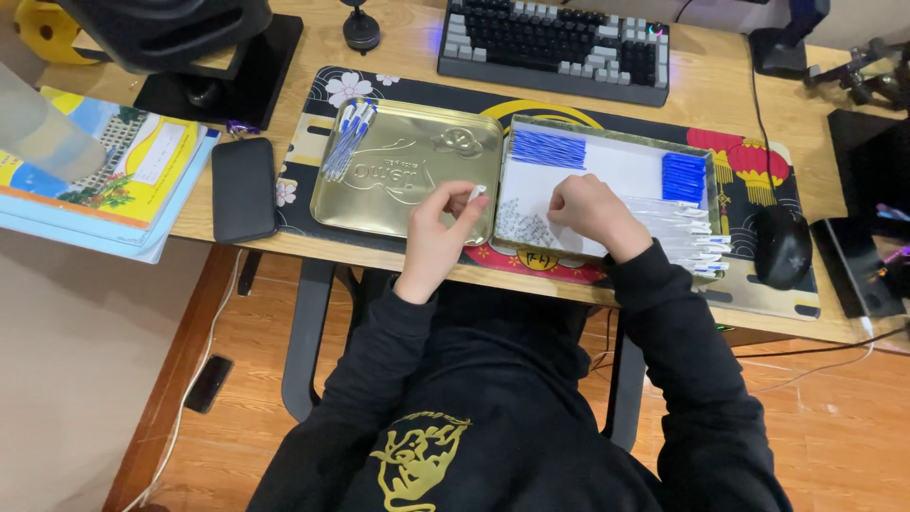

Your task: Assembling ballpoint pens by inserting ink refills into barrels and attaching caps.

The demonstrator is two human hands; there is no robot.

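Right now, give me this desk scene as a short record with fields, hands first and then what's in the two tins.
left hand: left hand pinches a small white part over the gold tin lid
right hand: right hand closed, knuckles up, over the white-lined tin tray
lid contents: finished blue-and-white pens in its far left corner
tray contents: blue refills, blue caps, clear barrels, small springs
nearby: keyboard, mouse, phone

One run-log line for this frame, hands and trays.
left hand: holds small white part over gold tin lid | right hand: fist over white-lined tin tray | assembled blue-white pens: piled in lid corner
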